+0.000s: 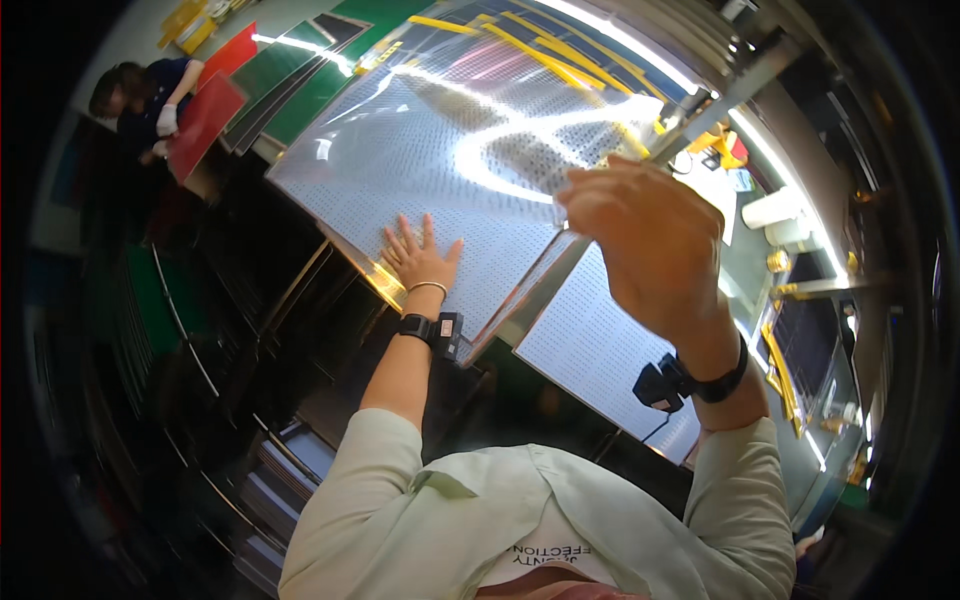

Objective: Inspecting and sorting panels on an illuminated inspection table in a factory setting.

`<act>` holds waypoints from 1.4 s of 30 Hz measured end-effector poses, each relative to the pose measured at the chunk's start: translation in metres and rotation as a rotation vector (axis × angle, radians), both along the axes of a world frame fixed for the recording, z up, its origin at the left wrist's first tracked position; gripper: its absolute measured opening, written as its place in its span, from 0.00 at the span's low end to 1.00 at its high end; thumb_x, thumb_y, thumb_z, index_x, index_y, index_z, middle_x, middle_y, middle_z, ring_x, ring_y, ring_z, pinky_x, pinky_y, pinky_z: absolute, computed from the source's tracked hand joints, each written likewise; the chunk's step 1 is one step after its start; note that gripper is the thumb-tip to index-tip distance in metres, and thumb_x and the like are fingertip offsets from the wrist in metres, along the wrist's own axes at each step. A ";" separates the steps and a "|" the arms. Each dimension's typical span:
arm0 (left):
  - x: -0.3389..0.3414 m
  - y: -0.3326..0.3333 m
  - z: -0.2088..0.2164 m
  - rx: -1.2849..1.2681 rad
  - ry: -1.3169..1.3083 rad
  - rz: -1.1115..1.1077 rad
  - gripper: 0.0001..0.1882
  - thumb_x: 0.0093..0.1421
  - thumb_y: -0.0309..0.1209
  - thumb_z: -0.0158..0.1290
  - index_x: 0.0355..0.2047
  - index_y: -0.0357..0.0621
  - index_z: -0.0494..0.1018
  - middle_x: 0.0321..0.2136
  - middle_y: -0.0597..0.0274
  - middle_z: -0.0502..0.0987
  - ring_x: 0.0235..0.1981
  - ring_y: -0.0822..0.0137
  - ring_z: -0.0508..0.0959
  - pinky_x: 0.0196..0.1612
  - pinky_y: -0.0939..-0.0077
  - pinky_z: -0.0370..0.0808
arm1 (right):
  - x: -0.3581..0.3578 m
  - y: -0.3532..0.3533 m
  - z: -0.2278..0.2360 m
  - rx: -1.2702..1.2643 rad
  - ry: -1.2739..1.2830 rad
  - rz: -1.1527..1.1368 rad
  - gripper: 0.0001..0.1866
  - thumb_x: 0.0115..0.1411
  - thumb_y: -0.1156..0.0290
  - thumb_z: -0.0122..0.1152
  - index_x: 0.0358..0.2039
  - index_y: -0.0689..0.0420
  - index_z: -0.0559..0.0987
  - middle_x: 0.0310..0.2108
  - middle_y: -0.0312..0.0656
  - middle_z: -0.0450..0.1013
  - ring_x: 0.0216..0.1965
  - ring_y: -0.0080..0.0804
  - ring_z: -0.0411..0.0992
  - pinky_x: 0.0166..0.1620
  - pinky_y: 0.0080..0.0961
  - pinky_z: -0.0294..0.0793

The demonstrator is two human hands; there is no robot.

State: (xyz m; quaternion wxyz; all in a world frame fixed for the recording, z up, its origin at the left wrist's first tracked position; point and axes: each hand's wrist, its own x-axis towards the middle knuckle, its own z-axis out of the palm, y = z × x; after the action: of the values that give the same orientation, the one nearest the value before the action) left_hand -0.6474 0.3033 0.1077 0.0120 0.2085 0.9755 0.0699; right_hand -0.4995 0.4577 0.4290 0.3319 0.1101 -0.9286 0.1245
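Note:
My left hand [422,264] lies flat with fingers spread on a pale panel covered in fine dots [490,260], near its closest edge. Glossy clear plastic film [400,125] covers the far part of the panel and throws bright curved reflections. My right hand [650,240] is raised over the panel's right edge, slightly blurred. Its fingers are curled together at the film's near right corner and appear to pinch it; the exact grip is partly hidden. A second dotted pale panel [610,350] lies to the right, below my right wrist.
Yellow strips [540,50] lie along the far side. A metal bar [730,95] juts in at the upper right. White rolls [780,215] stand on the right-hand bench. Stacked panels [275,490] sit in a rack at lower left. A co-worker [150,105] holds a red sheet [205,125].

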 end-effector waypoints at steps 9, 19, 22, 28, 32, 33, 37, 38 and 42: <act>0.006 0.009 -0.004 0.017 0.099 0.005 0.37 0.54 0.61 0.39 0.60 0.58 0.53 0.62 0.48 0.44 0.62 0.41 0.41 0.58 0.40 0.41 | -0.023 0.013 -0.080 -0.166 -0.106 -0.109 0.05 0.47 0.77 0.53 0.26 0.54 0.74 0.27 0.37 0.74 0.25 0.37 0.73 0.29 0.32 0.71; -0.093 -0.041 -0.008 -0.190 0.209 0.223 0.38 0.56 0.61 0.34 0.61 0.55 0.51 0.61 0.50 0.48 0.63 0.50 0.45 0.61 0.44 0.35 | -0.031 -0.019 -0.146 -0.439 -0.228 -0.135 0.05 0.50 0.78 0.51 0.27 0.54 0.74 0.22 0.39 0.73 0.21 0.38 0.72 0.23 0.27 0.70; -0.100 -0.036 0.005 -0.105 0.111 0.250 0.39 0.54 0.63 0.36 0.61 0.58 0.50 0.62 0.51 0.44 0.63 0.45 0.42 0.62 0.48 0.37 | -0.021 -0.006 -0.116 -0.297 0.019 -0.130 0.04 0.49 0.78 0.52 0.25 0.55 0.74 0.24 0.38 0.74 0.20 0.35 0.72 0.23 0.25 0.71; -0.105 -0.031 0.010 -0.166 0.030 0.243 0.40 0.53 0.64 0.35 0.62 0.60 0.48 0.62 0.50 0.44 0.63 0.46 0.42 0.62 0.48 0.34 | 0.049 -0.005 0.010 0.012 0.151 -0.092 0.06 0.44 0.76 0.62 0.26 0.53 0.77 0.27 0.37 0.74 0.19 0.26 0.68 0.21 0.19 0.67; -0.114 -0.038 0.006 -0.037 -0.035 0.196 0.40 0.55 0.63 0.32 0.62 0.53 0.49 0.62 0.46 0.46 0.63 0.44 0.43 0.60 0.43 0.41 | 0.121 0.000 0.024 0.239 -0.062 -0.053 0.15 0.38 0.68 0.67 0.31 0.48 0.80 0.25 0.32 0.71 0.22 0.22 0.67 0.21 0.14 0.65; -0.101 -0.025 0.011 -0.041 -0.043 0.147 0.40 0.55 0.63 0.32 0.62 0.53 0.49 0.62 0.46 0.46 0.63 0.44 0.43 0.60 0.43 0.41 | 0.142 0.005 0.016 0.236 -0.077 -0.101 0.15 0.38 0.68 0.67 0.31 0.48 0.80 0.25 0.32 0.71 0.22 0.22 0.67 0.21 0.14 0.65; -0.026 0.002 0.065 1.898 -1.758 0.012 0.44 0.53 0.68 0.27 0.62 0.54 0.45 0.61 0.44 0.45 0.61 0.39 0.45 0.60 0.39 0.44 | 0.232 0.022 -0.061 -0.454 -0.223 -0.254 0.15 0.44 0.70 0.65 0.35 0.55 0.79 0.27 0.38 0.75 0.24 0.25 0.72 0.24 0.15 0.70; -0.014 0.002 0.062 1.869 -1.788 0.009 0.44 0.53 0.68 0.27 0.62 0.54 0.45 0.61 0.44 0.45 0.61 0.39 0.45 0.60 0.39 0.44 | 0.254 0.021 -0.081 -0.625 -0.229 -0.331 0.13 0.47 0.73 0.64 0.36 0.57 0.78 0.28 0.40 0.76 0.24 0.26 0.74 0.25 0.16 0.71; 0.020 0.002 0.051 1.753 -2.107 -0.030 0.45 0.52 0.69 0.28 0.63 0.53 0.42 0.61 0.43 0.44 0.62 0.39 0.42 0.57 0.33 0.46 | 0.339 -0.003 -0.173 -1.411 -0.230 -0.879 0.19 0.55 0.79 0.53 0.49 0.62 0.68 0.30 0.42 0.76 0.22 0.20 0.71 0.23 0.15 0.68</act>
State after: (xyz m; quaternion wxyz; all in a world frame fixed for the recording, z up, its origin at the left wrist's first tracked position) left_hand -0.6277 0.3055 0.1585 0.6072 0.0069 0.1390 0.7823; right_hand -0.1603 0.4551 0.2558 0.2446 -0.5084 -0.6194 0.5460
